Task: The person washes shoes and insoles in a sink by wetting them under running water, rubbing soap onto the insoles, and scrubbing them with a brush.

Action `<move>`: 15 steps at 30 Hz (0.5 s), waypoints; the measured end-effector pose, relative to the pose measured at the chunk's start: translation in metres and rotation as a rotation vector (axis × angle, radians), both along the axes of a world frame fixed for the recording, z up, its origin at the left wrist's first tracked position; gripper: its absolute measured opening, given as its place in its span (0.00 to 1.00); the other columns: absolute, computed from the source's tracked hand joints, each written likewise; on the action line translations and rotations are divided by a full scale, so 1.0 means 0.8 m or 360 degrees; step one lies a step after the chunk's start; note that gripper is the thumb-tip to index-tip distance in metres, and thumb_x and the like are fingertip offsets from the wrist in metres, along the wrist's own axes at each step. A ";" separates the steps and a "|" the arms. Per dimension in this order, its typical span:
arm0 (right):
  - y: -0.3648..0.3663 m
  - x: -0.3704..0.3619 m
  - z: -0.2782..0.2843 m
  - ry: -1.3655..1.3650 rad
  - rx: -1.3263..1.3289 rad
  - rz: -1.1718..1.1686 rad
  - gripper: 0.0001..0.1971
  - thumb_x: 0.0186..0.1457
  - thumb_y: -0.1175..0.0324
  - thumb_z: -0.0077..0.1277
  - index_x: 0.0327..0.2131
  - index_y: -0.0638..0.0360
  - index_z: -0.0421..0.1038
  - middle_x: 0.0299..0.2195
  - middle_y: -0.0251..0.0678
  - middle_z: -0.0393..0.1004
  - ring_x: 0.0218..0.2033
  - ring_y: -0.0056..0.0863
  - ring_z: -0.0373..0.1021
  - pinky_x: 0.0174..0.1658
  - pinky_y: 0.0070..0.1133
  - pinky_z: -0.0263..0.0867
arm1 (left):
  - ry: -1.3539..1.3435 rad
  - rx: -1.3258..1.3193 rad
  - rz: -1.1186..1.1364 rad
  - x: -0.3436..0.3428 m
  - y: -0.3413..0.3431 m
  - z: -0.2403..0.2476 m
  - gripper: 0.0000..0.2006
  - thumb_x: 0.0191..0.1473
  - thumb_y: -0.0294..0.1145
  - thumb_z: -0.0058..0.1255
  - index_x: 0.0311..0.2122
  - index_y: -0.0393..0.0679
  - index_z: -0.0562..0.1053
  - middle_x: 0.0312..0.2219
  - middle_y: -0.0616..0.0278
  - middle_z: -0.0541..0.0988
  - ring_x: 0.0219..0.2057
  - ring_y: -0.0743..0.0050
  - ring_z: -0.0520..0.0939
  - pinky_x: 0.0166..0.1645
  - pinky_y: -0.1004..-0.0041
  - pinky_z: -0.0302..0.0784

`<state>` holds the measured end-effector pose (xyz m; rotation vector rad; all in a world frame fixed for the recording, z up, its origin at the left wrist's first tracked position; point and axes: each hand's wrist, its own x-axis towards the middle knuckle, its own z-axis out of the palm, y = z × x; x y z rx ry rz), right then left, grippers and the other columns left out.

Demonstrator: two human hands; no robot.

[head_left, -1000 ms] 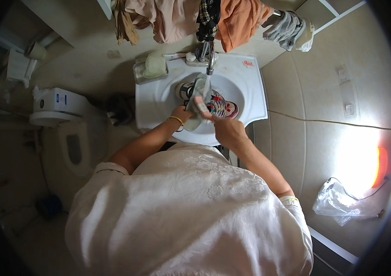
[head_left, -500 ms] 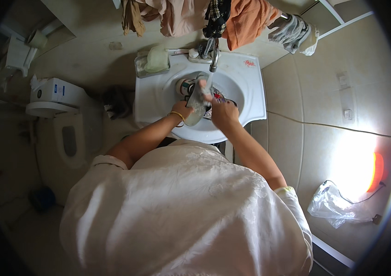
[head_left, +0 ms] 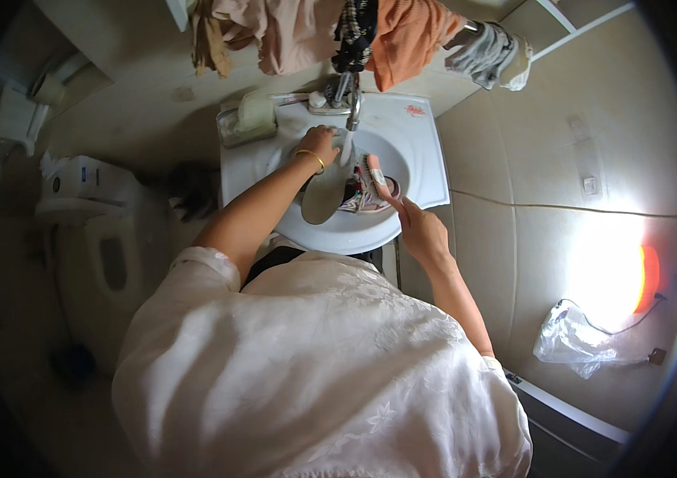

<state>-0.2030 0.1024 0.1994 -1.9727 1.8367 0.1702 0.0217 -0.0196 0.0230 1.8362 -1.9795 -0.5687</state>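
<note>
At the far side of the white washbasin (head_left: pixel 432 179), my left hand (head_left: pixel 320 146) is closed on the far end of a grey insole (head_left: pixel 323 201), whose rounded near end points toward me. My fingertips there are partly hidden. Water runs from the tap (head_left: pixel 353 118) beside that hand. My right hand (head_left: pixel 424 231), at the basin's near right, grips the handle of a pink scrubbing brush (head_left: pixel 376 173). The brush head is raised over a patterned shoe (head_left: pixel 366 196) lying in the bowl, partly covered by the insole and the brush.
A soap dish (head_left: pixel 244 122) sits on the basin's far left corner. Cloths (head_left: pixel 414 36) hang above the tap. A toilet (head_left: pixel 88 187) stands to the left. On the right are a cable (head_left: pixel 545 209), a bright lamp (head_left: pixel 647 279) and a clear plastic bag (head_left: pixel 573 338).
My left hand has shifted from the insole's near left side to its far end by the tap. My right hand has drawn the brush off the insole, toward the right and nearer me.
</note>
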 end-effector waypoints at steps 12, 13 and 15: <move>0.045 -0.065 -0.057 -0.0478 -0.0097 -0.0290 0.17 0.55 0.59 0.38 0.41 0.60 0.69 0.33 0.50 0.72 0.37 0.47 0.68 0.38 0.32 0.64 | 0.0105 0.0530 -0.0124 0.008 -0.031 -0.002 0.20 0.36 0.35 0.55 0.40 0.45 0.72 0.39 0.50 0.72 0.42 0.56 0.73 0.46 0.68 0.69; 0.043 -0.064 -0.055 -0.0464 -0.0031 -0.0286 0.17 0.55 0.60 0.39 0.41 0.60 0.69 0.32 0.50 0.72 0.36 0.47 0.68 0.38 0.32 0.64 | 0.0100 0.0446 -0.0141 0.004 -0.023 -0.001 0.23 0.35 0.36 0.55 0.43 0.45 0.70 0.40 0.50 0.72 0.44 0.57 0.72 0.47 0.69 0.69; 0.039 -0.062 -0.055 -0.0455 0.0029 -0.0280 0.17 0.55 0.60 0.39 0.40 0.61 0.69 0.32 0.51 0.72 0.36 0.47 0.68 0.37 0.32 0.64 | 0.0090 0.0357 -0.0159 -0.005 -0.021 0.000 0.27 0.35 0.37 0.55 0.46 0.46 0.67 0.41 0.50 0.71 0.45 0.58 0.72 0.48 0.69 0.68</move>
